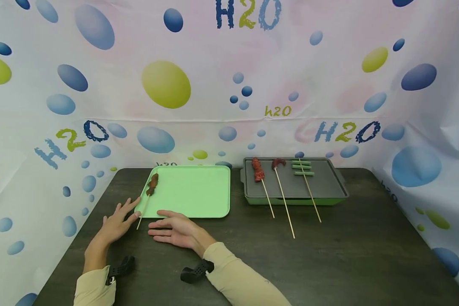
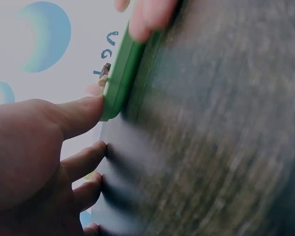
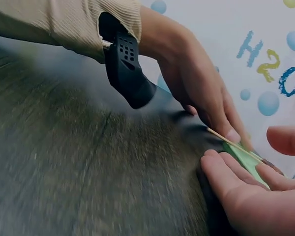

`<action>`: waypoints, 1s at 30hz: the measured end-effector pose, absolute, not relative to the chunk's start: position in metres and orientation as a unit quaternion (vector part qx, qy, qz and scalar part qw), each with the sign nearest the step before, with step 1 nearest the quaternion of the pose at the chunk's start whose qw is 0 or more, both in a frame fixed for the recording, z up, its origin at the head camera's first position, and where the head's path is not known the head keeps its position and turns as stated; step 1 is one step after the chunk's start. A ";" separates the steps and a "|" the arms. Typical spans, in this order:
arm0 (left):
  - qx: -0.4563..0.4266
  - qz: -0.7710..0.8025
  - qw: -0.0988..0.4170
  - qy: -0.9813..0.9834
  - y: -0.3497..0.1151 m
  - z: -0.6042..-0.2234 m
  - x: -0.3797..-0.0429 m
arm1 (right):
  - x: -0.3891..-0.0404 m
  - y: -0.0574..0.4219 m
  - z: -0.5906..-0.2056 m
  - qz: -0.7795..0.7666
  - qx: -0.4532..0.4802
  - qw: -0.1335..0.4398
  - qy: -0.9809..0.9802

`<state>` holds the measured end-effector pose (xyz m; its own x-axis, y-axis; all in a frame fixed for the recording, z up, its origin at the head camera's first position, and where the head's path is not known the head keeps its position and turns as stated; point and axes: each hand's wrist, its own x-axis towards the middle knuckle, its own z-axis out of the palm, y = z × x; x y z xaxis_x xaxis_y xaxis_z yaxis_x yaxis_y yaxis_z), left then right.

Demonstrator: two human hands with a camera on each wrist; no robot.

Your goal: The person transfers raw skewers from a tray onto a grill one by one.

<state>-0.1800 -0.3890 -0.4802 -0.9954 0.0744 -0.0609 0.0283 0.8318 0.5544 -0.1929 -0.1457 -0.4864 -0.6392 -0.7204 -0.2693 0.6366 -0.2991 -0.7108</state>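
My left hand (image 1: 116,224), fingers spread, is at the near left corner of the light green tray (image 1: 191,191). In the left wrist view its thumb touches the tray's edge, with other fingertips at the tabletop. A skewer of brown meat (image 1: 151,185) lies along the tray's left side, its bare stick (image 1: 143,211) sticking out over the near edge beside my left fingers. My right hand (image 1: 179,229) is just in front of the tray's near edge, fingers extended toward the left and palm turned partly up, holding nothing.
Right of the tray stands a grey griddle (image 1: 329,178) with a green base. On it lie a red meat skewer (image 1: 258,170), a skewer with a curled dark red piece (image 1: 278,163) and a green vegetable skewer (image 1: 302,166), their sticks overhanging the dark table (image 1: 352,255).
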 end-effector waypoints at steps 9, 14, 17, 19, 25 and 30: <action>0.023 0.287 0.044 0.957 -0.390 -0.481 -0.179 | -0.198 -0.171 -0.491 -0.814 -0.032 0.456 0.359; 0.026 0.303 0.043 0.952 -0.391 -0.481 -0.181 | -0.200 -0.176 -0.491 -0.825 -0.024 0.439 0.355; 0.027 0.304 0.040 0.952 -0.391 -0.481 -0.182 | -0.200 -0.179 -0.489 -0.830 -0.014 0.425 0.360; 0.026 0.304 0.040 0.952 -0.391 -0.481 -0.181 | -0.200 -0.182 -0.487 -0.833 -0.013 0.410 0.373; 0.028 0.311 0.042 0.949 -0.391 -0.482 -0.181 | -0.198 -0.190 -0.485 -0.839 0.019 0.355 0.411; 0.027 0.311 0.044 0.949 -0.390 -0.480 -0.181 | -0.199 -0.196 -0.484 -0.843 0.054 0.332 0.419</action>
<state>-0.1815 -0.3903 -0.4797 -0.9946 0.0792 -0.0664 0.0245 0.8047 0.5932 -0.1988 -0.1959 -0.4845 -0.7736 -0.5142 -0.3703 0.6056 -0.4281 -0.6708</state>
